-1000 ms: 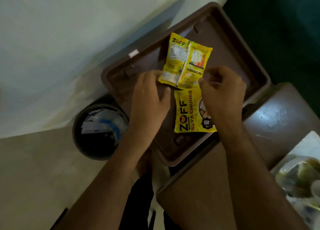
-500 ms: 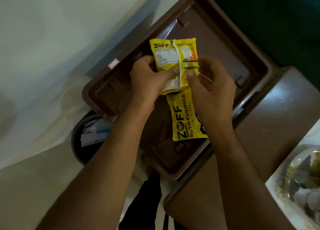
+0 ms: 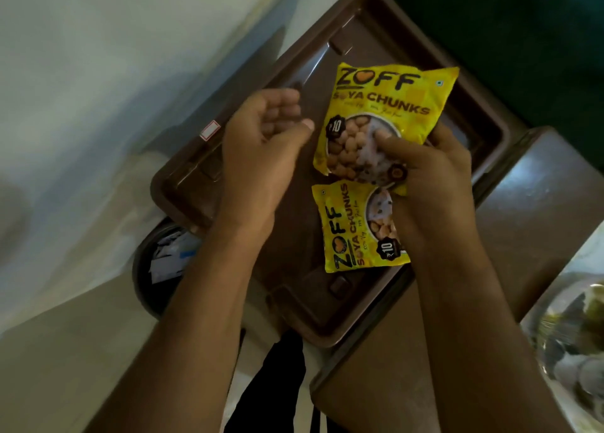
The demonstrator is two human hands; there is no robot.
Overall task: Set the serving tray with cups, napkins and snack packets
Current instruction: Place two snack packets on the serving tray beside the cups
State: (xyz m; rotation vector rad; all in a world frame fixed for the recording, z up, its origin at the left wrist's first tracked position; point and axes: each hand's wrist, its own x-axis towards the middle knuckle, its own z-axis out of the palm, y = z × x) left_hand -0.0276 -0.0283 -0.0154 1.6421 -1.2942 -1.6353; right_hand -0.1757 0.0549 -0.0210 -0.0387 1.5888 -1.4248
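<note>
Looks like a home: pale tiled floor left of the hands point(image 3: 261, 158), a full wastebasket point(image 3: 163, 262) below, brown plastic stool point(image 3: 539, 220) right.

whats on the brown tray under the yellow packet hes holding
A second yellow Zoff soya chunks packet lies flat on the brown plastic tray, below the held yellow packet. The right hand hides its right edge and the tray beneath.
</note>
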